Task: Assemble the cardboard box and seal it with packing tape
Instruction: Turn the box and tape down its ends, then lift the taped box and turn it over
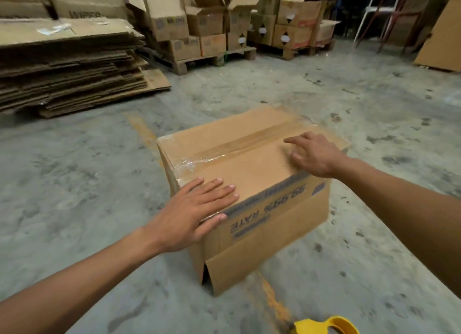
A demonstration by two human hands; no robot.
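A brown cardboard box (252, 169) stands on the concrete floor with its top flaps closed. A strip of clear packing tape (239, 146) runs along the top seam and wrinkles over the left edge. My left hand (197, 209) lies flat on the box's near left corner, fingers straight, thumb over the front edge. My right hand (314, 154) hovers at the right side of the top with fingers spread and bent, fingertips near the tape. Blue upside-down print marks the front face, and a lower flap sticks out at the bottom. A yellow tape dispenser (329, 326) lies on the floor at the bottom edge.
A tall stack of flattened cardboard (69, 66) sits at the left. Pallets (199, 59) with stacked open boxes line the back. A cardboard sheet (441, 39) leans at the far right beside chair legs. A faded yellow line (142, 131) runs across the floor.
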